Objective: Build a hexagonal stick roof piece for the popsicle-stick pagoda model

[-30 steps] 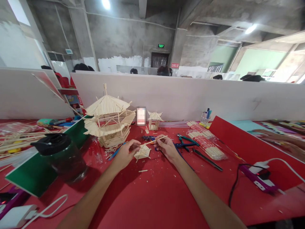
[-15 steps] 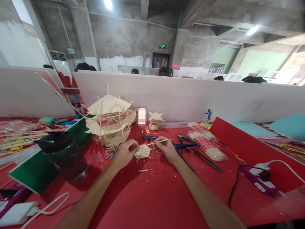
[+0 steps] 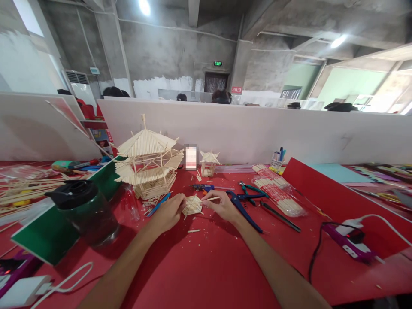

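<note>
A thin wooden stick lies in the pinched fingers of my right hand, with one end jutting out past them. Its other end runs toward my left hand, whose fingers are closed around that end, partly hidden from view. Directly beneath the stick, a flat web-shaped frame of sticks rests on the red table. A short cut stick lies just in front of it. Behind my right hand is a blue glue gun, and large blue-handled pliers lie to its right.
A stick pagoda model stands behind my left hand, with a small stick pavilion farther right. Bagged sticks, green-handled cutters and a black tool lie right. A dark bottle and green board stand left.
My hands have drawn closer together and slightly lower over the web-shaped frame. The right fingers have slid leftward along the stick, so its right end now sticks out beyond them.
</note>
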Demonstrator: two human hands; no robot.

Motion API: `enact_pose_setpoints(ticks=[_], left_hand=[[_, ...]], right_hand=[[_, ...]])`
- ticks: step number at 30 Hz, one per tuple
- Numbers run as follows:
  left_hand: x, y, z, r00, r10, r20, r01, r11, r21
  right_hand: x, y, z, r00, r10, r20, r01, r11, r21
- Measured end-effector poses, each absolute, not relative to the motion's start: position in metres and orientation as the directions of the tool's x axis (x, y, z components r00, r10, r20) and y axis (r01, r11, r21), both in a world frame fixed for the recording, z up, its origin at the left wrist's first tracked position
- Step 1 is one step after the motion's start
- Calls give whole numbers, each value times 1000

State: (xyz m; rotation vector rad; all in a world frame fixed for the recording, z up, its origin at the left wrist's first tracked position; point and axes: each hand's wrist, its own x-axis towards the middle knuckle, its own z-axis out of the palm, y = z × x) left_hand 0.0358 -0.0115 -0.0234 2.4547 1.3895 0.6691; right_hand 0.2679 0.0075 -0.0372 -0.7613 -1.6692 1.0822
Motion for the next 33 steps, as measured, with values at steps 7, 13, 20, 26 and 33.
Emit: enact_pose_setpoints(ticks=[7, 13, 20, 26, 33], left_hand=[[24, -10, -18, 482, 844, 235, 803, -533, 268], [14, -4, -12, 373, 902, 218, 897, -410, 165], [11, -1, -16, 355, 910, 216, 905, -392, 166], [28, -6, -31, 427, 875, 228, 823, -481, 303], [30, -1, -44, 510, 840, 188, 779, -543, 315]], right_hand=[[275, 23, -39, -115, 934, 337, -206, 310, -928], [286, 31, -35, 12, 964, 266, -343, 254, -904], [284, 33, -35, -26, 966, 259, -298, 240, -924], [281, 33, -35, -104, 976, 190, -322, 147, -935], [280, 32, -30, -161, 963, 215, -300, 160, -941]])
